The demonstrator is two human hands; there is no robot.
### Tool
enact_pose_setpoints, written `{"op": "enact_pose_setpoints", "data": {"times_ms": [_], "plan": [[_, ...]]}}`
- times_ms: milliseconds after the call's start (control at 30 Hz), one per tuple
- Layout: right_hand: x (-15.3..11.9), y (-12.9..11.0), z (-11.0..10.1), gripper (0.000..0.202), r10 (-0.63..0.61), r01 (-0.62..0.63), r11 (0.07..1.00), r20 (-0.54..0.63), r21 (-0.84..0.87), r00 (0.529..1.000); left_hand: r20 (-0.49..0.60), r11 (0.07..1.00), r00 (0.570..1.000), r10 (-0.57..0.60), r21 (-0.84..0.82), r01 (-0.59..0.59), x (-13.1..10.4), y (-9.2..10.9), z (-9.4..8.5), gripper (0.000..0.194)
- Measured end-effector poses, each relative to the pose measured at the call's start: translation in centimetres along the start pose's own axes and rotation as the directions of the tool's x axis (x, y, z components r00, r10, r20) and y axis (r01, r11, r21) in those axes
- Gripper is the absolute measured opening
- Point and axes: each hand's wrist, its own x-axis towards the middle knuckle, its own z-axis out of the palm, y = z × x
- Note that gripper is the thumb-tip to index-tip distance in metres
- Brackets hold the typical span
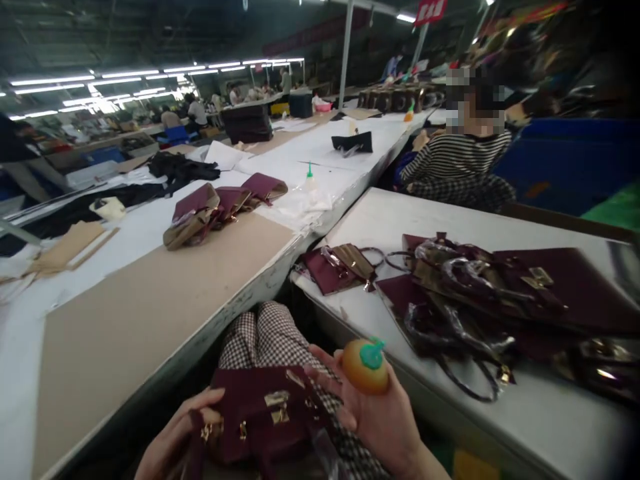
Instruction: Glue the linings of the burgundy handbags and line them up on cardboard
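A maroon handbag [265, 410] with gold-coloured metal fittings lies across my lap, its lower part cut off by the frame's bottom edge. My left hand [175, 433] grips the bag at its left side, beside a strap and a gold ring. In my right hand [375, 413] rests an amber squeeze bottle [357, 373] with a green nozzle cap, tucked between thumb and palm. The fingers of that hand stretch toward the bag's right edge; I cannot tell whether they touch it.
Several maroon handbags [465, 287] with plastic-wrapped handles pile up on the white table at right. More bag pieces [215, 207] lie on the left table near a brown board [165, 300] and a green-tipped bottle [311, 190]. A person in a striped top [457, 160] sits beyond.
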Motion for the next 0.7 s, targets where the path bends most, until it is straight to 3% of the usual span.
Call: {"op": "enact_pose_setpoints", "data": {"times_ms": [133, 267, 367, 433, 500, 567, 700], "plan": [[-0.6, 0.9, 1.5, 0.056, 0.109, -0.101, 0.99, 0.09, -0.097, 0.99, -0.021, 0.971, 0.978, -0.209, -0.118, 0.206, -1.3, -1.3, -1.3, 0.054], [-0.2, -0.1, 4.1, 0.065, 0.236, -0.185, 0.925, 0.12, -0.331, 0.964, 0.038, 0.918, 0.953, -0.301, -0.258, 0.3, -2.2, -1.5, -1.8, 0.06], [1.1, -0.5, 5.8, 0.068, 0.325, -0.249, 0.867, 0.11, -0.431, 0.94, 0.056, 0.918, 0.944, -0.326, -0.22, 0.33, -2.2, -1.2, -1.9, 0.059], [2.3, -0.5, 6.5, 0.065, 0.357, -0.276, 0.853, 0.111, -0.443, 0.927, 0.011, 0.964, 0.974, -0.226, -0.144, 0.226, -2.3, -0.7, -2.2, 0.053], [3.7, -0.2, 6.9, 0.06, 0.329, -0.252, 0.877, 0.128, -0.408, 0.936, -0.022, 0.998, 0.998, -0.057, -0.036, 0.056, -2.6, 0.0, -2.8, 0.045], [5.0, 0.2, 7.0, 0.055, 0.276, -0.219, 0.92, 0.138, -0.326, 0.951, -0.008, 0.994, 0.997, 0.081, 0.075, -0.081, -3.1, 0.8, -3.5, 0.04], [7.2, 1.6, 7.4, 0.052, 0.198, -0.172, 0.97, 0.147, -0.174, 0.969, 0.107, 0.959, 0.985, 0.138, 0.234, -0.16, -4.1, 2.4, -4.0, 0.036]]}}
